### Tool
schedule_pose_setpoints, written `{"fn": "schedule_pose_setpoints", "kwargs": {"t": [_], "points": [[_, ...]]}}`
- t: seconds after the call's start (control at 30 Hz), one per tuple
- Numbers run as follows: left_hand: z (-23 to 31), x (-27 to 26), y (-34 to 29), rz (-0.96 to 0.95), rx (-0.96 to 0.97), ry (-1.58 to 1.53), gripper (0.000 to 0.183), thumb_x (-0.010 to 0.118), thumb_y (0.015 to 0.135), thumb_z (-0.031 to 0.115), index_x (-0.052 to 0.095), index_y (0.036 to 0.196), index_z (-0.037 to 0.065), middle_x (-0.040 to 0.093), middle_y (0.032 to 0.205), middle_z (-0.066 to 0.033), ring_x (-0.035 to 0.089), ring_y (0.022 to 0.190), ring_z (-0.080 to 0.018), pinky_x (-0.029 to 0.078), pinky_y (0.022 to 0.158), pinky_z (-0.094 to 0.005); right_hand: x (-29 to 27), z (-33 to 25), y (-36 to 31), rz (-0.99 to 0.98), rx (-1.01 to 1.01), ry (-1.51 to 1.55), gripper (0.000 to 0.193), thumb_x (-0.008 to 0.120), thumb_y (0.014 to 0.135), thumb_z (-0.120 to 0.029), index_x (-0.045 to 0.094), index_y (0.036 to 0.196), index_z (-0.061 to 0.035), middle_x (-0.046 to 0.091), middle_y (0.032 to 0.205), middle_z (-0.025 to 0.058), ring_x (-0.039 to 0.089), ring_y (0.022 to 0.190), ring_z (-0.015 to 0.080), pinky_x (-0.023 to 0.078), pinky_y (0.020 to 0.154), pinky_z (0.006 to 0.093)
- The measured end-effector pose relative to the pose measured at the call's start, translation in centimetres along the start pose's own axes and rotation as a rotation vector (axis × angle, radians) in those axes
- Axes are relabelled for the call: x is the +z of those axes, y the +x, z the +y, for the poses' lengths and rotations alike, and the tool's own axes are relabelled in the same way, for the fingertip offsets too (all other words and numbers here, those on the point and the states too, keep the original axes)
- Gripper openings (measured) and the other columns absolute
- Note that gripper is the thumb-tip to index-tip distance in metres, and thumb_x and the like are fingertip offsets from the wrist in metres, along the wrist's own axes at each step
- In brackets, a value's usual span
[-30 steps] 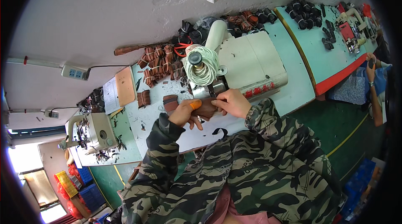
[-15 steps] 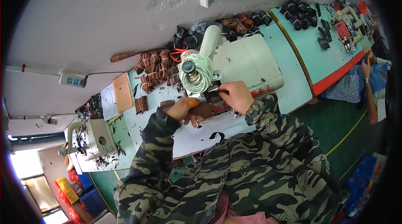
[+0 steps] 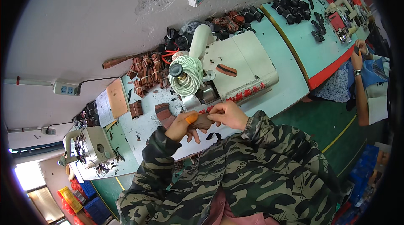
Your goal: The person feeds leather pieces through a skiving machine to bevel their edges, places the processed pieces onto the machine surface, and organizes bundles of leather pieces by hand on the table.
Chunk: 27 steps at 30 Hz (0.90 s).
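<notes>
My left hand [image 3: 182, 128], an orange cover on one finger, grips a brown leather-like piece [image 3: 204, 122] in front of the cream-coloured machine [image 3: 246, 54]. Fingers of my right hand [image 3: 229, 114] pinch the far edge of the same piece, so both hands are closed on it. On the machine's flat top lies a brown strip with dark edges [image 3: 226, 70]. A coil of pale green cord [image 3: 185, 75] hangs around the machine's upright post. Just left of my left hand, a small stack of brown pieces [image 3: 163, 112] rests on the table.
Brown bundles [image 3: 145, 73] and black bundles [image 3: 294, 8] lie along the wall side. A second machine [image 3: 94, 145] stands at the left end. A clipboard [image 3: 117, 97] is on the table. At right, a co-worker's hand [image 3: 357, 58] is beside another machine [image 3: 341, 21].
My right hand has come away from the machine's working end to the brown piece in my left hand. A brown strip now lies on the machine top. The view has shifted slightly.
</notes>
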<state>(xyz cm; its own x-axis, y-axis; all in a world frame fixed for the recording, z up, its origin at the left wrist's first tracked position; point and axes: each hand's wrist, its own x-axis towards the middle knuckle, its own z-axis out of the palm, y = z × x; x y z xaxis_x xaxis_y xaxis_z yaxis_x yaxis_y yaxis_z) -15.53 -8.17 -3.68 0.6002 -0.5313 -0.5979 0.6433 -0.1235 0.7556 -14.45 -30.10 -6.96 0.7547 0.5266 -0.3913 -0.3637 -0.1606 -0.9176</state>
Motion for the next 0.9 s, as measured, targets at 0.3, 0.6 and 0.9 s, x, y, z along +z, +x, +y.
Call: {"fn": "schedule_pose_setpoints", "kwargs": {"t": [0.3, 0.6, 0.9], "points": [[1.4, -3.4, 0.4, 0.254, -0.126, 0.095, 0.033, 0.032, 0.094, 0.019, 0.052, 0.109, -0.002, 0.065, 0.073, -0.0153, 0.061, 0.044, -0.0212, 0.040, 0.029, -0.0227, -1.6, -2.4, 1.9, 0.200, -0.273, -0.327, 0.015, 0.067, 0.078, -0.012, 0.065, 0.084, 0.0021, 0.065, 0.066, 0.0107, 0.061, 0.055, 0.0154, 0.048, 0.054, 0.0273], [2.8, -1.9, 2.6, 0.160, -0.146, -0.123, 0.032, 0.033, 0.095, 0.020, 0.054, 0.107, -0.002, 0.065, 0.071, -0.0148, 0.059, 0.041, -0.0188, 0.038, 0.029, -0.0219, -2.0, -2.9, 3.1, 0.294, -0.335, -0.738, 0.015, 0.066, 0.074, -0.012, 0.064, 0.082, 0.0010, 0.065, 0.072, 0.0155, 0.064, 0.067, 0.0297, 0.050, 0.063, 0.0375], [3.7, -1.8, 2.0, 0.311, -0.077, -0.029, 0.030, 0.032, 0.095, 0.019, 0.055, 0.102, -0.001, 0.064, 0.071, -0.0156, 0.058, 0.042, -0.0180, 0.037, 0.030, -0.0223, -3.0, -2.1, 3.0, 0.188, -0.494, -0.730, 0.012, 0.064, 0.074, -0.013, 0.065, 0.083, -0.0060, 0.062, 0.080, 0.0117, 0.060, 0.075, 0.0336, 0.047, 0.068, 0.0422]]}}
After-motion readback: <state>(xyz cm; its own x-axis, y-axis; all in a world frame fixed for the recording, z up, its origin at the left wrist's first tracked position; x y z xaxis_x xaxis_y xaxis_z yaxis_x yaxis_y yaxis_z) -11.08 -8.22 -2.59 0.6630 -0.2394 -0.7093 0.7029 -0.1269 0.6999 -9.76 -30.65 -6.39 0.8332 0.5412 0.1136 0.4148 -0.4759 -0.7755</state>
